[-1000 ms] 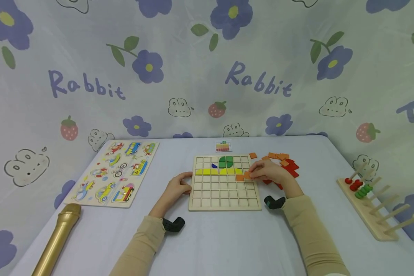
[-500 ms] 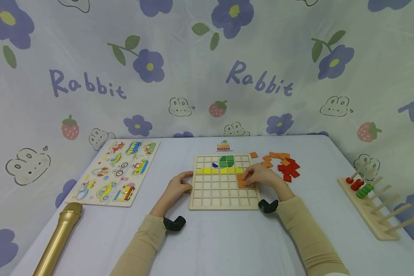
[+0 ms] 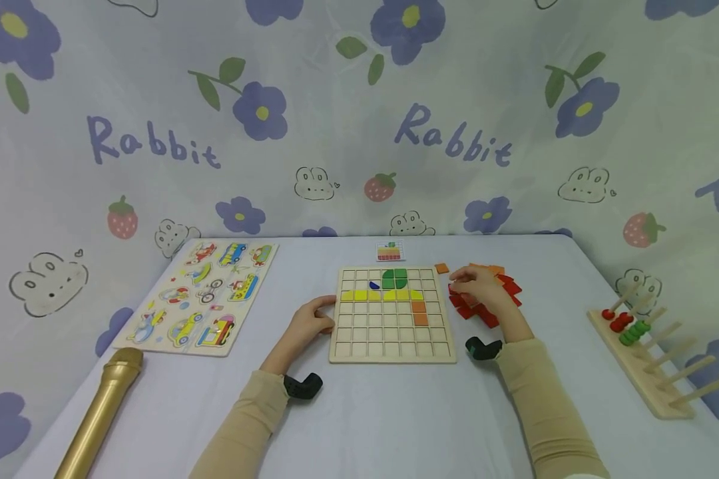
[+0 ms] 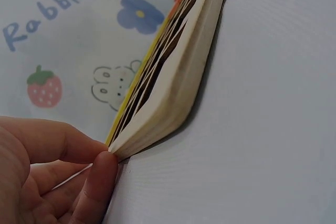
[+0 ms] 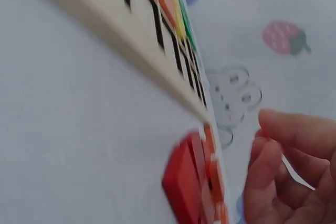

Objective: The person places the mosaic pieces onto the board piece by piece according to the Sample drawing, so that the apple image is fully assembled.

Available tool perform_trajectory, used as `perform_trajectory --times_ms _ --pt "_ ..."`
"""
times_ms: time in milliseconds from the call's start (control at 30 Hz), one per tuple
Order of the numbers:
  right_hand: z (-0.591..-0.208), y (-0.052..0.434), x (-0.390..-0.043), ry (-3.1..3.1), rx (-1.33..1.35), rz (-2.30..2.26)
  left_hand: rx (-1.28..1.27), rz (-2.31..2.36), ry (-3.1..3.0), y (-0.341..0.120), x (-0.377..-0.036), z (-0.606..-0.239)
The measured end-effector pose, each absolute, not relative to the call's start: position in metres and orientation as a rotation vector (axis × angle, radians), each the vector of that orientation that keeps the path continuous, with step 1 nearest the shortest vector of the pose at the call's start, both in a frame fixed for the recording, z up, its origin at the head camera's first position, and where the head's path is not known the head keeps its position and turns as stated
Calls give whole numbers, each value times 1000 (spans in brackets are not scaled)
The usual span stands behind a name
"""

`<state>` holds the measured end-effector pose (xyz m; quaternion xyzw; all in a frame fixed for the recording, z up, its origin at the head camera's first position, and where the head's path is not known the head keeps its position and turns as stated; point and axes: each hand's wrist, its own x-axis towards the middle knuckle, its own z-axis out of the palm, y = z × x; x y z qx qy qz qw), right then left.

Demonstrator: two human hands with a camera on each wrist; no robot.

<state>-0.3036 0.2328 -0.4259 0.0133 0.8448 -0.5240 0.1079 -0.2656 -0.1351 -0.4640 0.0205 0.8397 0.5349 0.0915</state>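
Note:
A wooden grid board (image 3: 371, 336) lies mid-table, holding a row of yellow pieces (image 3: 359, 295), green pieces (image 3: 394, 278), a small blue piece (image 3: 374, 285) and two orange square tiles (image 3: 419, 313). My left hand (image 3: 303, 327) pinches the board's left edge; thumb and index finger meet at the edge in the left wrist view. Over the loose red tiles (image 3: 486, 317) and orange tiles (image 3: 496, 270) right of the board hovers my right hand (image 3: 486, 293). In the right wrist view this hand (image 5: 294, 166) has bent, loosely spaced fingers and no piece visible between them.
Behind the board lies a small pattern card (image 3: 389, 251). A vehicle puzzle board (image 3: 206, 299) and a gold microphone (image 3: 102, 406) are on the left. At the right stands a pegged wooden rack (image 3: 641, 366) with red and green beads. One orange tile (image 3: 441, 268) sits by the board's corner.
My right hand set a second orange tile into the grid below the first, released it, and moved right over the loose tiles. My left hand has stayed at the board's edge.

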Motion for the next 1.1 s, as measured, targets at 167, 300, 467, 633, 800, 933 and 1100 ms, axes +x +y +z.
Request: perform_trajectory --times_ms 167,300,467,633,800,933,1100 --pt "-433 254 -304 2344 132 -1796 57 1572 2492 -136 -264 -463" --pt "-440 256 -305 2343 154 -1717 46 1578 2489 -136 -263 -463" --pt "-445 254 -307 2513 151 -1495 49 1583 2494 -136 -263 -463" --pt "-446 251 -307 2654 128 -1333 51 1579 2500 -136 -265 -464" --pt "-445 249 -307 2664 138 -1352 49 1577 2501 -136 -266 -465" --pt "-444 251 -307 2644 132 -1430 54 1578 2509 -136 -267 -466" --pt "-443 251 -307 2602 132 -1488 62 1584 2507 -135 -267 -465"
